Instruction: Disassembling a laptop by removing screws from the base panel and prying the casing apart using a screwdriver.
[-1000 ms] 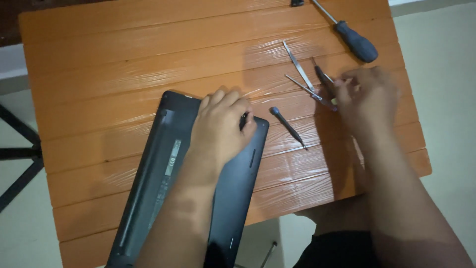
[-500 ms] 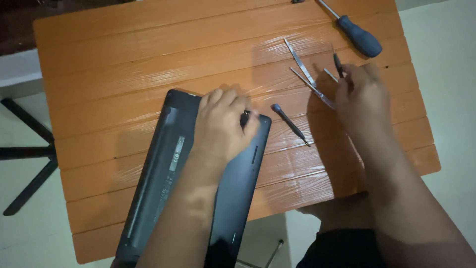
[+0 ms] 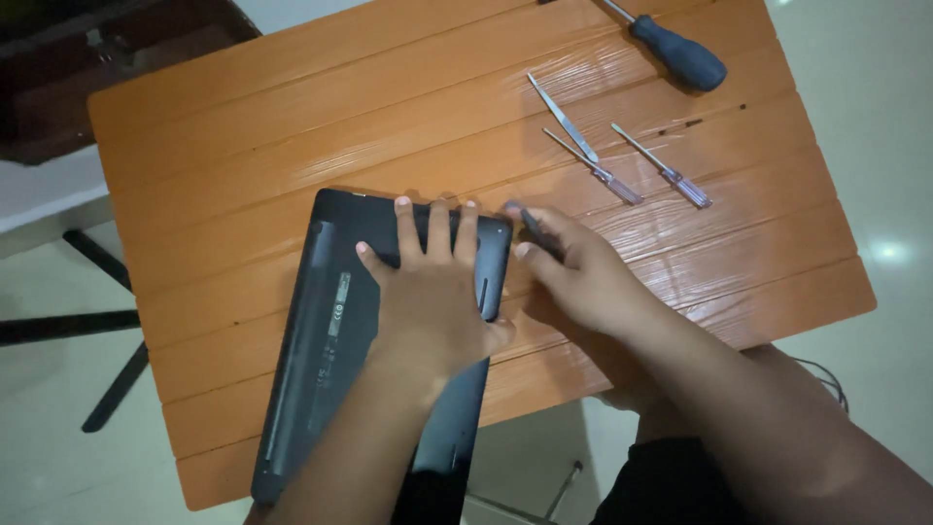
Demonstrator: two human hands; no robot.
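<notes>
An orange slatted table (image 3: 292, 126) fills the view. The left hand (image 3: 432, 292) presses flat, fingers spread, on an upturned black laptop (image 3: 321, 331). The right hand (image 3: 573, 277) pinches a small dark screwdriver (image 3: 533, 228) at the laptop's far right corner, seemingly addressing a screw; steady alignment matters there. Three slim tools (image 3: 603, 160) and a blue-handled screwdriver (image 3: 680, 53) lie beyond.
</notes>
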